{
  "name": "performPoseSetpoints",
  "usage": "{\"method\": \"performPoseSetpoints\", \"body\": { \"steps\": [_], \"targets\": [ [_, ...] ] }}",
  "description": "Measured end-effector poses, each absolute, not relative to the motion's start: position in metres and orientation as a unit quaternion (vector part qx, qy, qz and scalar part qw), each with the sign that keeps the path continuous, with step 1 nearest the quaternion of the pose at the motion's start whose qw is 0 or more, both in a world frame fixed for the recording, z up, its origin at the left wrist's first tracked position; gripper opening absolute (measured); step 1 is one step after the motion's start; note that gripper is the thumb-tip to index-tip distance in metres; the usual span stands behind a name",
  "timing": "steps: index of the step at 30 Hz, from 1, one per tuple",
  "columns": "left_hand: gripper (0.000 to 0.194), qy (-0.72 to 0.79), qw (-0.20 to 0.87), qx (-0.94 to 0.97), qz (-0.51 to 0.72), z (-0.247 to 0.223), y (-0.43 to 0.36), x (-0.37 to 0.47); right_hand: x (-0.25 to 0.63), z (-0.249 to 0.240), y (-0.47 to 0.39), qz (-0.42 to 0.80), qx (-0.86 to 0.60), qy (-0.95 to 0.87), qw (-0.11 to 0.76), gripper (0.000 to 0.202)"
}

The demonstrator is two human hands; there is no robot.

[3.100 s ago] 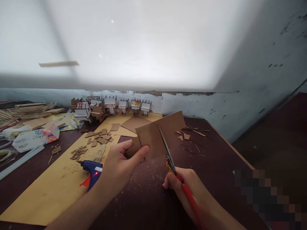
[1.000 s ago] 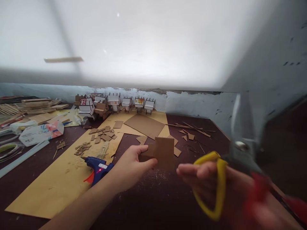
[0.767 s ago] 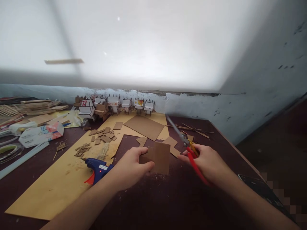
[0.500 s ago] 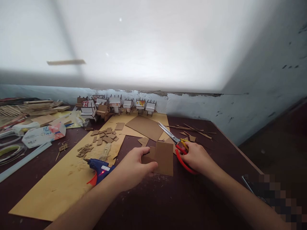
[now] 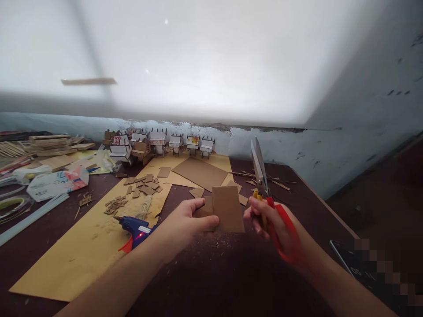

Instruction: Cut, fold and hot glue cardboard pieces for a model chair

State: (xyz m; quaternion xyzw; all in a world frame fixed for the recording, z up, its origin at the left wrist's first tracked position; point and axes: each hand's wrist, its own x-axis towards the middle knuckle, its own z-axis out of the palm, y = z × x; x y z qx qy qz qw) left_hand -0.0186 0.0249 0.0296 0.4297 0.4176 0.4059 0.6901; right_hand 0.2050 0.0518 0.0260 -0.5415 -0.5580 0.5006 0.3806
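My left hand [image 5: 190,220] pinches a brown cardboard piece [image 5: 228,209] between thumb and fingers. A smaller bit of cardboard [image 5: 204,208] shows behind the thumb, partly covered by the hand. To the right, my right hand [image 5: 269,222] is closed around scissors [image 5: 259,169] with one red and one yellow handle. Their blades point upward, close together, apart from the cardboard. Beyond both hands lies a large cardboard sheet [image 5: 200,171] on yellow paper.
A blue glue gun [image 5: 136,230] with a red light lies left of my left forearm on the yellow paper [image 5: 62,264]. Small cardboard scraps [image 5: 147,185] are scattered behind it. Several miniature cardboard chairs [image 5: 158,141] line the wall. A phone [image 5: 350,264] rests at the right.
My right hand has turned the scissors from pointing left to pointing upward, and their red handle now lies across the hand. The held cardboard has shifted slightly upward and tilted.
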Motion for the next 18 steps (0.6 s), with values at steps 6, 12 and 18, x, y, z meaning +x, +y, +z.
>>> {"method": "performPoseSetpoints", "body": {
  "steps": [6,12,18],
  "targets": [
    [0.042,0.408,0.697,0.445,0.387,0.024,0.022,-0.014,0.196,0.014,0.026,0.612,-0.502,-0.45,0.413,0.034],
    [0.028,0.436,0.659,0.462,0.404,0.024,0.022,-0.01,0.197,0.003,0.027,0.552,-0.543,-0.463,0.431,0.032],
    [0.017,0.413,0.603,0.558,0.392,0.026,0.015,-0.009,0.194,-0.001,0.026,0.583,-0.517,-0.443,0.443,0.028]
  ]
}}
